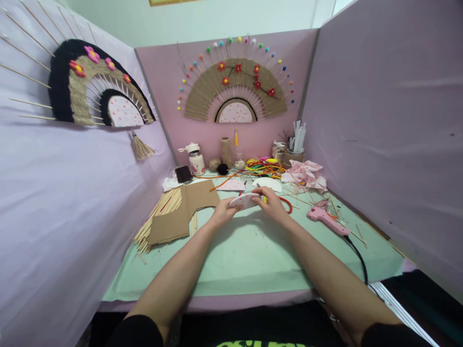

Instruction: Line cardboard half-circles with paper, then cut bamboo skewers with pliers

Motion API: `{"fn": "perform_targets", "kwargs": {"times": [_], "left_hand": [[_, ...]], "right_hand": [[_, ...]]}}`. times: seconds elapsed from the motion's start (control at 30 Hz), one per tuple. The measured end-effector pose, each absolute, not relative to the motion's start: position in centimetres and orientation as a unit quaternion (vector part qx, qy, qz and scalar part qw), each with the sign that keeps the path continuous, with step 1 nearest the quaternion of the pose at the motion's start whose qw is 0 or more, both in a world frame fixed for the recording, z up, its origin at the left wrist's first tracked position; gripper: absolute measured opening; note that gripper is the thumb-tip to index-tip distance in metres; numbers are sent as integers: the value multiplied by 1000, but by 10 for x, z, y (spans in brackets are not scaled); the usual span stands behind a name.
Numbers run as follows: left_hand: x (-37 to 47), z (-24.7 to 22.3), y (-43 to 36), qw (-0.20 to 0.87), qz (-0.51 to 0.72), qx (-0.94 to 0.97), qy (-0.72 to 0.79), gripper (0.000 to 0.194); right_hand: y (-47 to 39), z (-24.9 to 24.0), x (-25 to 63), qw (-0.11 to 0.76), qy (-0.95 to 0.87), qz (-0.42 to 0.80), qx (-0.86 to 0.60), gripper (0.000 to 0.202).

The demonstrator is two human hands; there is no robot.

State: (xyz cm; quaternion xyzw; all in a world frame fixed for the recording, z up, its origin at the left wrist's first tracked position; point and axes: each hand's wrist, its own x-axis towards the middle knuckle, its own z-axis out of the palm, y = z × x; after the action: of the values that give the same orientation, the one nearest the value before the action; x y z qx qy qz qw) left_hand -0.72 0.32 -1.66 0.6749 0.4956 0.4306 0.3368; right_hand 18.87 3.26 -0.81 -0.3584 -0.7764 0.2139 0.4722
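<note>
Above the middle of the green-covered table, both my hands hold a half-round piece covered in white fabric with pink dots (245, 201). My left hand (223, 212) grips its left end, with the thumb on the near side. At the right end, my right hand (270, 204) pinches it between thumb and fingers. Just behind lie a flat dotted fabric piece (232, 185) and a white half-round piece (269, 184). Beside my right hand, orange-red scissor handles (288, 205) show in part; the rest is hidden.
Cut cardboard (170, 226) lies over many thin wooden sticks (156, 212) at left. A pink glue gun (327, 220) with a black cord rests at right. Pipe cleaners (265, 168), crumpled dotted fabric (306, 174) and a twine spool (226, 153) stand at the back. Finished fans (202, 91) hang on the walls.
</note>
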Motion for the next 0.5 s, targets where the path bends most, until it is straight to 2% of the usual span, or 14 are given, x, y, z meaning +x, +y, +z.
{"fn": "perform_targets", "kwargs": {"times": [0.3,0.5], "left_hand": [[-8,-3,-5,390,424,646,501,35],[-12,1,-5,373,434,642,510,45]], "right_hand": [[31,-8,187,450,-766,257,-381,18],[29,-7,186,415,-768,308,-378,25]]}}
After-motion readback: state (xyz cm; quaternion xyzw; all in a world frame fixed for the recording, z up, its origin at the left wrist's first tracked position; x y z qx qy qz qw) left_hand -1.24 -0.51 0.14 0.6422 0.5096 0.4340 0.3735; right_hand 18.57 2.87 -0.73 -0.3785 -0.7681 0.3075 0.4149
